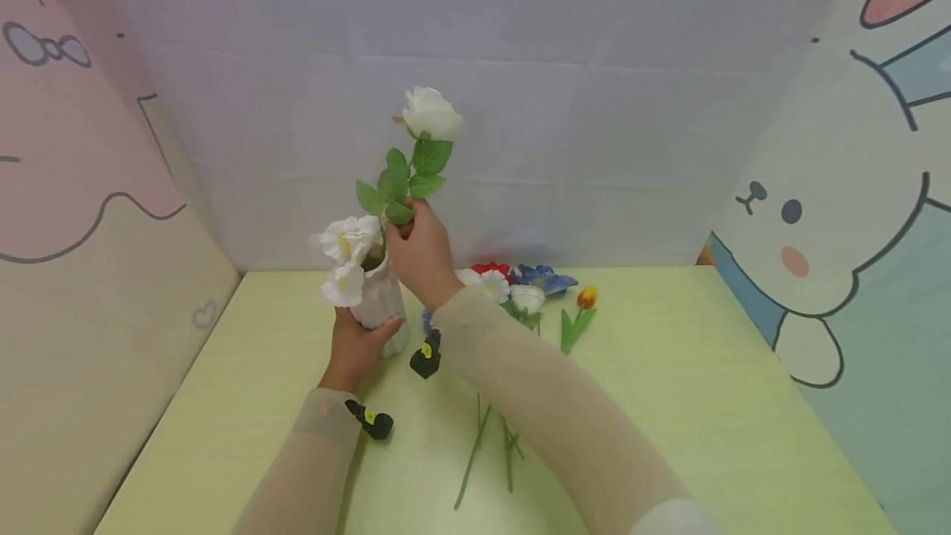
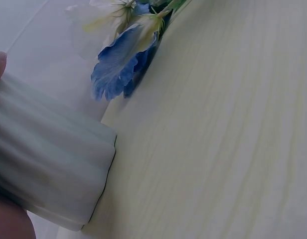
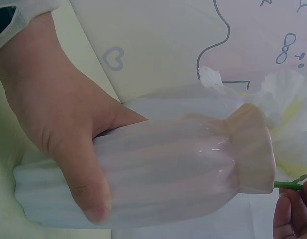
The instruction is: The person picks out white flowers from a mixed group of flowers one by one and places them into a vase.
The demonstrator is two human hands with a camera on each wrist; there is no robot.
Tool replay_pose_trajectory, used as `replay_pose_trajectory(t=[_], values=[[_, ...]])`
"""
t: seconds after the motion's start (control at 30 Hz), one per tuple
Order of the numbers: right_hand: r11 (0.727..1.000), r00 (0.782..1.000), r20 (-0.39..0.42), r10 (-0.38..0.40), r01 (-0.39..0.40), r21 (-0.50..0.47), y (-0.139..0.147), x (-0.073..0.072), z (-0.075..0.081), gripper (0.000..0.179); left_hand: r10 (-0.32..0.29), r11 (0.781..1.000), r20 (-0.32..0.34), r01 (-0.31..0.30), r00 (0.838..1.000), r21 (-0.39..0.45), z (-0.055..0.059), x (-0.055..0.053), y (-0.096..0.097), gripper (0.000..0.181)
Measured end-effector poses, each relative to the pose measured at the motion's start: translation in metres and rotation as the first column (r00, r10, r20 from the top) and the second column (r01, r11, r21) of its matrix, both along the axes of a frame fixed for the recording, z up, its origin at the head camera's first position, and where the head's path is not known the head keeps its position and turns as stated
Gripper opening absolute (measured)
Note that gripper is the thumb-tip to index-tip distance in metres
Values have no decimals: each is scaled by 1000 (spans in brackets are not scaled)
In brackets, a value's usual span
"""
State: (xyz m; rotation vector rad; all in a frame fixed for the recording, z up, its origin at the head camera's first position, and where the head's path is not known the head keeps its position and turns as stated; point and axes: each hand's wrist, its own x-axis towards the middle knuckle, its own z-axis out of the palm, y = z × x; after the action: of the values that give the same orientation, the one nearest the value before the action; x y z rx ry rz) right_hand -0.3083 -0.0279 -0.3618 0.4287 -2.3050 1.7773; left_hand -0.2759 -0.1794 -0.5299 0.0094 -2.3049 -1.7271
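A pale, glossy fluted vase (image 1: 377,294) stands on the table, gripped around its body by my left hand (image 1: 358,347); the thumb lies across the near side in the right wrist view. White flowers (image 1: 346,261) hang over its rim. Above the mouth, my right hand (image 1: 423,254) pinches the green stem (image 3: 288,185) of a tall white rose (image 1: 431,114) with green leaves. The stem's lower end is hidden inside the vase. In the left wrist view, the vase's base (image 2: 88,169) shows near the tabletop.
Right of the vase lie artificial flowers: a red one (image 1: 490,270), a blue one (image 1: 546,279), a white rose (image 1: 527,298) and an orange tulip (image 1: 587,297). Their green stems (image 1: 473,456) point toward me, partly under my right forearm. A white backdrop (image 1: 594,147) rises behind the table.
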Motion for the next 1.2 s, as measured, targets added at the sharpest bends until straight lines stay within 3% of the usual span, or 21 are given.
replay_pose_trajectory(t=[0.17, 0.4, 0.93, 1.2], values=[[999, 1000, 4, -6, 6, 42, -3, 0, 5, 36, -1, 1000, -12, 1, 1000, -3, 1, 1, 0, 91], [997, 998, 54, 16, -19, 71, -10, 3, 6, 47, -2, 1000, -46, 2, 999, -2, 0, 0, 0, 85], [984, 997, 83, -11, -3, 177, -9, -1, -12, 36, -11, 999, -15, 10, 1000, -32, 0, -2, 1, 85], [997, 994, 113, 16, -25, 79, -4, -3, -17, 23, -8, 1000, 4, 8, 1000, -24, 1, -1, 1, 81]])
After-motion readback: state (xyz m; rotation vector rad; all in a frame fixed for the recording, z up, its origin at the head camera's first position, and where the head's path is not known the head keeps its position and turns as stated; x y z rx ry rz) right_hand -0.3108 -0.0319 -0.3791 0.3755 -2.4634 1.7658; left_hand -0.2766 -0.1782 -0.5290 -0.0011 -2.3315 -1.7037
